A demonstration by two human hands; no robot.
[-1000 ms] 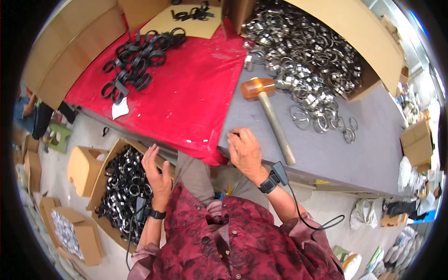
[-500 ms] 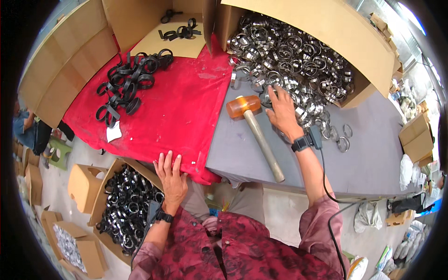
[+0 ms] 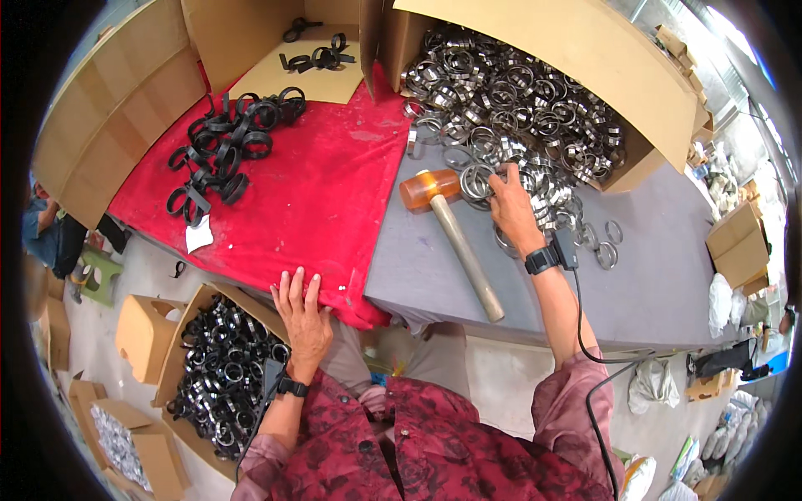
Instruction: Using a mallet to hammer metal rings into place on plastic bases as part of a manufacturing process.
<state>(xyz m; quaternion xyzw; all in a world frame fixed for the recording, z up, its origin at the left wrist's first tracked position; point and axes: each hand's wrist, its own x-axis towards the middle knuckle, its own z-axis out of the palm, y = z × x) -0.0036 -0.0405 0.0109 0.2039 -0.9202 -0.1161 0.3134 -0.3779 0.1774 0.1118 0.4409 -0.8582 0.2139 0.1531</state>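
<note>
Just right of the orange-headed mallet (image 3: 459, 246), the right hand (image 3: 513, 213) bends its fingers narrowly at the shiny metal rings (image 3: 476, 181); whether it grips one, I cannot tell surely. Left of the mallet, the left hand (image 3: 303, 326), lightly spread, touches the red cloth (image 3: 284, 217) on the counter (image 3: 652, 267).

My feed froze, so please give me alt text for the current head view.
Right hand touches shiny metal rings at the edge of a heap spilling from a cardboard box, beside an amber-headed mallet. Left hand lies open at the front edge of a red cloth bearing black rings.
</note>
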